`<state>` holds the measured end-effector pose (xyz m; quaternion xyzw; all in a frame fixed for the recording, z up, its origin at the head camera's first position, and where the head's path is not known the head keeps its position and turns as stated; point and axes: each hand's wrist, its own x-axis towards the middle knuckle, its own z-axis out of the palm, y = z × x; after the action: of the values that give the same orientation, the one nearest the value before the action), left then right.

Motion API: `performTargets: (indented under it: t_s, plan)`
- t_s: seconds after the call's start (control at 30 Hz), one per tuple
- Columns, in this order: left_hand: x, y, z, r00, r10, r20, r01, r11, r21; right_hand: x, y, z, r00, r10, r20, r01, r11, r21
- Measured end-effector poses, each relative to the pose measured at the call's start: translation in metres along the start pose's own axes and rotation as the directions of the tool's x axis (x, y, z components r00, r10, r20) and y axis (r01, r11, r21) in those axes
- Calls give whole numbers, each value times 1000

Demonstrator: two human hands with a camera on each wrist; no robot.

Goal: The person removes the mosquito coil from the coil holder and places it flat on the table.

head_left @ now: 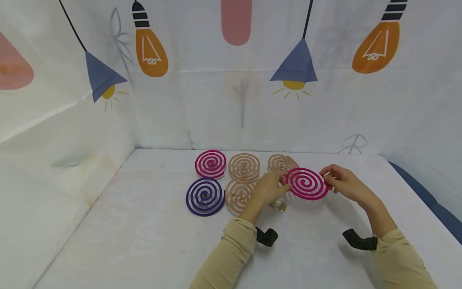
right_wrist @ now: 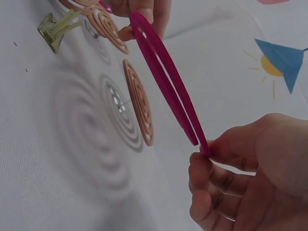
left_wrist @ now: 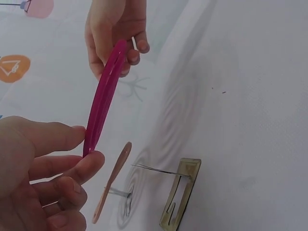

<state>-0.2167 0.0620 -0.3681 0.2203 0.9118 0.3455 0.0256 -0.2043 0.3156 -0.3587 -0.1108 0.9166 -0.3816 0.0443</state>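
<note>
1. While held level above the table [head_left: 144,241], the magenta mosquito coil [head_left: 307,184] spans both hands.
2. The left hand [head_left: 268,186] pinches its left rim; the right hand [head_left: 343,181] pinches the opposite edge.
3. A brass coil stand [head_left: 278,206] lies just below, nearer the left hand.

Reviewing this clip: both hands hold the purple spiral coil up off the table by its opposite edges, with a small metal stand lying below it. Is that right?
Not quite: the coil held by the left hand and right hand is magenta, not purple. The head view shows the purple coil lying untouched on the table. The metal stand does lie below.
</note>
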Motion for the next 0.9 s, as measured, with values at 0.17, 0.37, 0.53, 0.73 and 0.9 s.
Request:
performTargets:
  t_s: [0.17,0.37,0.53,0.73,0.9]
  plan:
    - [3,0,1,1000,19,21,-18,1000,-19,0,-1,-2,1000,10,1,-10,1000,-21]
    - [4,1,7,998,8,58,-7,1000,-15,0,3,-2,999,35,32,-34,999,-30]
    - [3,1,12,998,-17,63,18,1000,-8,1,8,-1,997,40,60,-38,999,-27]
    - [2,0,15,998,-22,63,22,1000,-3,2,9,1,995,52,89,-50,998,-25]
    - [2,-1,18,998,18,67,-19,1000,17,3,12,2,990,74,117,-72,997,-21]
